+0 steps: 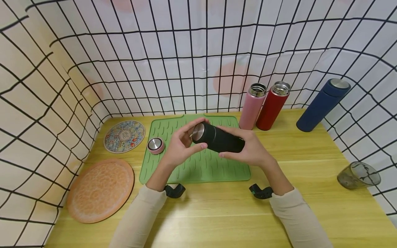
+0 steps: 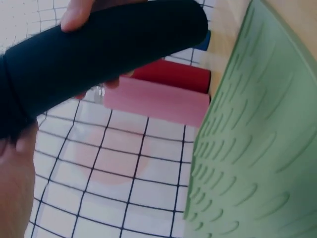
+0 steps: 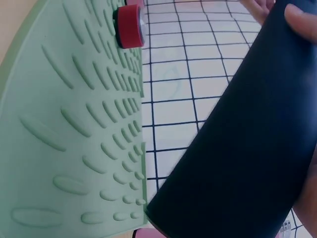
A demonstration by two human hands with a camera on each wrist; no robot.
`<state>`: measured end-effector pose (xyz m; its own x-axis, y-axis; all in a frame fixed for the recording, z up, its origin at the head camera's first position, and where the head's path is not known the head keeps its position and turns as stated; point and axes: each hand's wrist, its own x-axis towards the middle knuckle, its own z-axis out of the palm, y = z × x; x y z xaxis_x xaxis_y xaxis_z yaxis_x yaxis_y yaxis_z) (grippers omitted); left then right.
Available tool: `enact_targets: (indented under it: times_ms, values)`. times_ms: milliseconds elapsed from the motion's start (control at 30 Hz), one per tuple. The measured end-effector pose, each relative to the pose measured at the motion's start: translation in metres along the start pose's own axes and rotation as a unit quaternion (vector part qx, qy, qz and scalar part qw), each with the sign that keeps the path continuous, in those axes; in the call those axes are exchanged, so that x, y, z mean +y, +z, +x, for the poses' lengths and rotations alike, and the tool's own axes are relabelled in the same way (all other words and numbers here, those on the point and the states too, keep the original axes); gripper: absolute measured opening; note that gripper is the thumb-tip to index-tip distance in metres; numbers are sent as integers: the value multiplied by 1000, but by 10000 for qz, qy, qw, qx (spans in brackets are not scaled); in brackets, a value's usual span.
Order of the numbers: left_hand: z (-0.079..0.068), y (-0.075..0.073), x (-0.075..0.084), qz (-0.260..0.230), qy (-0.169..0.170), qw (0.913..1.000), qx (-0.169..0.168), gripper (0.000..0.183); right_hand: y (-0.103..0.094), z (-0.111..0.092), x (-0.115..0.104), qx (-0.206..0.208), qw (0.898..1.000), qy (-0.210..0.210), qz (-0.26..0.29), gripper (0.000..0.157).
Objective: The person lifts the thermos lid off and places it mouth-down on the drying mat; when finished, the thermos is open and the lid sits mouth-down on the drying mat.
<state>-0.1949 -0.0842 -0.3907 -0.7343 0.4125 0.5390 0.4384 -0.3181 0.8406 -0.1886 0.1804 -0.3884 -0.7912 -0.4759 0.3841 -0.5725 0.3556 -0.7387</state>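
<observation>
A black thermos (image 1: pixel 224 138) is held tilted above the green mat, its steel-topped lid (image 1: pixel 198 131) toward the left. My left hand (image 1: pixel 183 143) grips the lid end, thumb on the near side and fingers over the far side. Around the lower body, my right hand (image 1: pixel 249 146) holds on; its fingers also show in the left wrist view, where the thermos (image 2: pixel 109 54) fills the upper left. A pink lid (image 1: pixel 156 145) rests on the mat beside my left hand. In the right wrist view a red lid (image 3: pixel 130 27) sits on the mat; the head view does not show it.
Behind the mat (image 1: pixel 198 172), lidless pink (image 1: pixel 252 110) and red (image 1: pixel 273 108) thermoses stand, with a lidded blue one (image 1: pixel 321 106) farther right. A dark glass (image 1: pixel 356 175) is at right. Two round mats, patterned (image 1: pixel 124 137) and orange (image 1: pixel 100 191), lie left. Grid-covered walls enclose the table.
</observation>
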Motion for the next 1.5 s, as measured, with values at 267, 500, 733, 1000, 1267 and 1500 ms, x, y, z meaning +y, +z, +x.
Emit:
enact_targets:
  times_ms: [267,500,733,1000,1267,1500]
  values:
    - [-2,6,-5,912,-730,9861,1182,81,6,2,-2,574,9920,-333,-1071,81]
    - [0,-2,-2,-80,179,9993,-305,78,2,1,-1,459,9977,-132,-486,81]
    - [-1,-2,0,-59,-142,9995,282,73,0,1,-1,384,9989,-87,-271,81]
    - [-2,-2,-9,626,-490,9957,480,93,3,2,0,351,9984,-68,-442,79]
    - [1,-6,-3,-448,176,9972,-568,75,-3,0,1,219,9996,43,-152,81]
    - [-2,-4,-6,305,-529,9968,516,83,-1,1,0,273,9987,46,-431,80]
